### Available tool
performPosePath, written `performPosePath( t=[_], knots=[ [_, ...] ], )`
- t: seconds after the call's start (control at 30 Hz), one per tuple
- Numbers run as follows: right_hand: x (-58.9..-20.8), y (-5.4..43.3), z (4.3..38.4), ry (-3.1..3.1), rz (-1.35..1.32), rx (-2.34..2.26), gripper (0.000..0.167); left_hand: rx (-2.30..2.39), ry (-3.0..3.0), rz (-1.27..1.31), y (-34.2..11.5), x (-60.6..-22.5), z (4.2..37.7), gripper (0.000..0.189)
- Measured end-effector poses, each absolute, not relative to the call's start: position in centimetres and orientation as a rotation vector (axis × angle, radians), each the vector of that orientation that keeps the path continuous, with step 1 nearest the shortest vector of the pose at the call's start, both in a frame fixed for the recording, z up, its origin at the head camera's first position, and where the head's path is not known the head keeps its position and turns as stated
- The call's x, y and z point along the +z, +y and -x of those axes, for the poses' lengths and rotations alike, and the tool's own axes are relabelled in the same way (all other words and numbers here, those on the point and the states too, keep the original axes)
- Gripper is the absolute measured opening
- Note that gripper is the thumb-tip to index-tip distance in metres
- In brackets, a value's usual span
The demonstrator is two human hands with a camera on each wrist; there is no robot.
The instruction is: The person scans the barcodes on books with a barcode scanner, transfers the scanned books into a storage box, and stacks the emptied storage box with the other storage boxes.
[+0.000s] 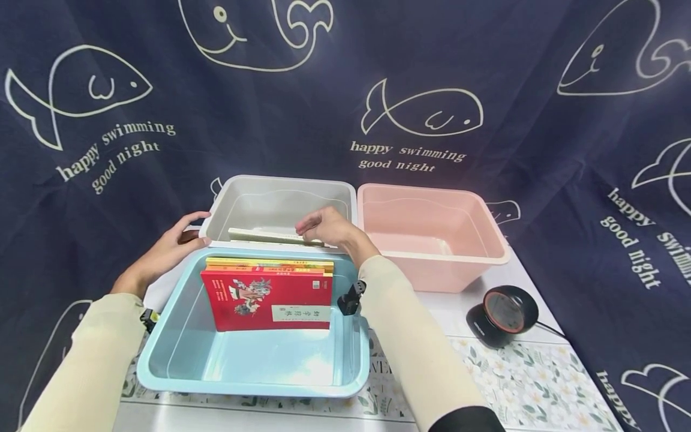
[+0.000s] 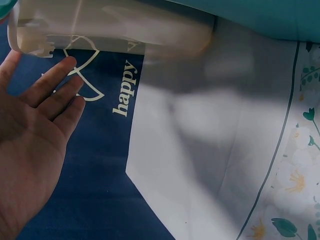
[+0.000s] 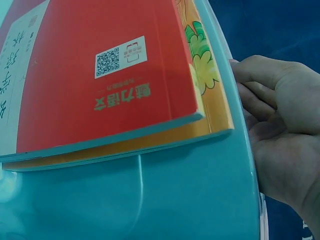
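My right hand (image 1: 326,228) reaches over the near wall of the grey bin (image 1: 281,183), its curled fingers pinching the right end of a thin book (image 1: 259,236) that stands along that wall. Only the book's pale top edge shows. In the right wrist view the fingertips of the right hand (image 3: 280,105) disappear behind the blue rim. My left hand (image 1: 167,252) touches the grey bin's left side with fairly straight fingers; the left wrist view shows the left hand (image 2: 35,135) palm-on, holding nothing.
Nearest me stands a blue bin (image 1: 254,389) with a red book (image 1: 270,300) and several yellow-orange books (image 1: 270,262) upright against its far wall. A pink bin (image 1: 421,228) adjoins the grey one. A black round device (image 1: 502,315) with a cable sits at the right.
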State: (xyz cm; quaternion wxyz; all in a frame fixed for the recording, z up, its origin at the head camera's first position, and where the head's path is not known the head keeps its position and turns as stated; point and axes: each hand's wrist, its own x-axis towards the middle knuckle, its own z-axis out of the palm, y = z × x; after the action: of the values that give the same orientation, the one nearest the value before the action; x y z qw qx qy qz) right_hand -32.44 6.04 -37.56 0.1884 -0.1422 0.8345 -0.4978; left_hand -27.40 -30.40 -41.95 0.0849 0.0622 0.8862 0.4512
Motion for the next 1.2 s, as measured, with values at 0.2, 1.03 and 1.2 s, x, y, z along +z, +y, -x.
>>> performPosePath(
  t=[0.2,1.03,1.2],
  knots=[
    [-37.2,6.1,32.4,2.345,0.411,-1.425,0.029,1.349,2.644,-0.199,-30.5,-41.8,27.4,0.073],
    [-33.0,9.8,29.4,2.284,0.556,-1.574,0.03,1.331,2.641,-0.155,-30.7,-42.4,28.0,0.073],
    [-33.5,10.8,27.3,2.329,0.658,-1.458,0.032,1.323,2.645,-0.158,-30.7,-42.4,27.9,0.074]
  ],
)
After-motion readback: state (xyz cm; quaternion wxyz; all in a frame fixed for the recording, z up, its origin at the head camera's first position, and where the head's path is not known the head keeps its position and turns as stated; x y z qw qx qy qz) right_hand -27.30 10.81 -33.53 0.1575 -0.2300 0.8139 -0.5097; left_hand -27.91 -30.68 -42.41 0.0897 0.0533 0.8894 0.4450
